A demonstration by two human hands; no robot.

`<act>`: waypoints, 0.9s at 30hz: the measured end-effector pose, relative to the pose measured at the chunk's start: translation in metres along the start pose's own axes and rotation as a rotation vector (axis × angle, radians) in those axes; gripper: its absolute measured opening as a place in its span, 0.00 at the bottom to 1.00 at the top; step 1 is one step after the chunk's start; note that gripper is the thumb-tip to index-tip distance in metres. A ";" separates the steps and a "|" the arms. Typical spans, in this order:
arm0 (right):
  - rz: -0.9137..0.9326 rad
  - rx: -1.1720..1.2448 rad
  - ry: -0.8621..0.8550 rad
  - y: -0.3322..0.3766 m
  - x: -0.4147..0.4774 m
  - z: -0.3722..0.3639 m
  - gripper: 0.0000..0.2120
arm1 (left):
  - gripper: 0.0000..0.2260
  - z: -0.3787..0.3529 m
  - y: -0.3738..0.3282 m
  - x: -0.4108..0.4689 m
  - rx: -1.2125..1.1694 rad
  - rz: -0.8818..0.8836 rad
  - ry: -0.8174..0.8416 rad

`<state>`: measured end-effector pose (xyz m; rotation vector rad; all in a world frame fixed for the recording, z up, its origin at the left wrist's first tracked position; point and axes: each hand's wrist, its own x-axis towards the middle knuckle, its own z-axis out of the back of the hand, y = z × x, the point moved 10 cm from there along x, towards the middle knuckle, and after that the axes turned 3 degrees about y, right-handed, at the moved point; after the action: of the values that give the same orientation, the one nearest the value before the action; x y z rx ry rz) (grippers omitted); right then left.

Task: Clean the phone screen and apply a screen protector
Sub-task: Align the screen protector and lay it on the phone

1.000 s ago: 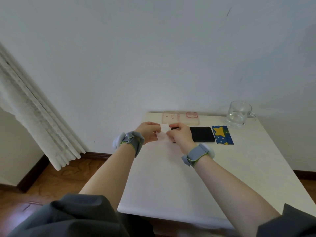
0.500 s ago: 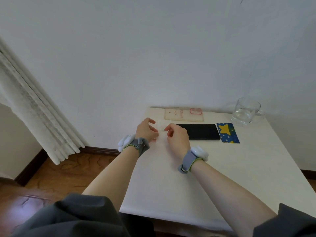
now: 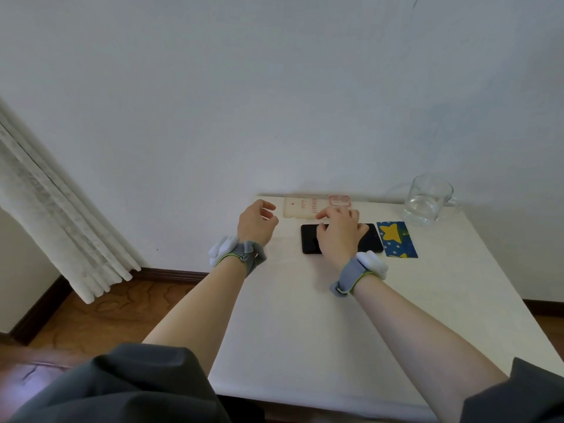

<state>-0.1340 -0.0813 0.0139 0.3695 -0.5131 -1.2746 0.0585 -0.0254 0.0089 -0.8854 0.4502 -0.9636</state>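
Note:
A black phone [image 3: 309, 243] lies screen up on the white table [image 3: 305, 331], near the far edge. My right hand [image 3: 338, 235] hovers over the phone's middle and covers it, fingers spread and lightly bent; whether they touch the screen is unclear. Left of the phone, my left hand [image 3: 256, 224] sits above the table with loosely curled fingers and thumb apart, holding nothing I can see. A blue cloth with a yellow star [image 3: 396, 239] lies just right of the phone. No screen protector is distinguishable.
A pale phone case with a red camera outline [image 3: 300, 206] lies against the wall behind the phone. A glass mug with some water [image 3: 427, 201] stands at the far right corner. A white curtain [image 3: 45, 209] hangs at left over the wood floor.
The hands, which were pinching something small between them left of the phone, have parted. My right hand has moved right, over the phone; the left one has opened and stayed at the left.

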 end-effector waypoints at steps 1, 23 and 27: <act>-0.020 -0.018 0.003 -0.005 0.004 0.001 0.12 | 0.10 -0.004 -0.004 0.002 0.007 -0.003 0.005; -0.493 0.061 -0.086 -0.140 0.044 0.035 0.19 | 0.21 -0.108 -0.044 0.037 0.522 -0.200 0.225; -0.474 0.159 -0.089 -0.146 0.051 0.022 0.16 | 0.22 -0.108 -0.043 0.039 0.530 -0.192 0.221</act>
<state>-0.2533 -0.1682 -0.0374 0.5936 -0.6271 -1.7186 -0.0173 -0.1181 -0.0177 -0.3459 0.2750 -1.2880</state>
